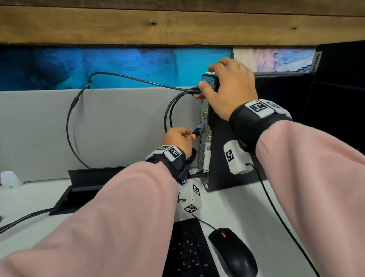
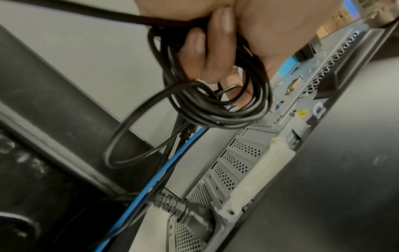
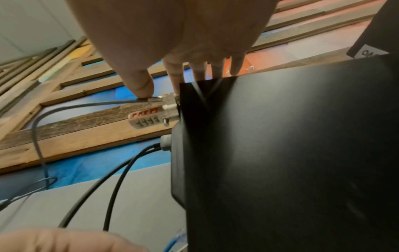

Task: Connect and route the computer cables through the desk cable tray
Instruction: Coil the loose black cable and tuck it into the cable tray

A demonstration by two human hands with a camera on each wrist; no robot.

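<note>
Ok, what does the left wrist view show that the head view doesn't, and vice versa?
Only left wrist: the coiled black cable looped in the left hand, and the perforated slot covers on the computer. Only head: the right hand gripping the computer's top, the mouse, keyboard and open cable tray. Both: the left hand, the blue cable and the rear panel.

We can read "Lenovo" on a grey tab [image 1: 315, 62] at the edge of the black monitor [image 1: 346, 88]; the word is turned on its side. The keyboard [image 1: 190, 261] keys have small white numbers, and we can make out 2, 3 and 0. A yellow warning sticker [image 2: 302, 113] is on the back of the computer [image 2: 248, 162]. A white label [image 3: 369, 52] shows letters like "OA", and the rest is cut off.
</note>
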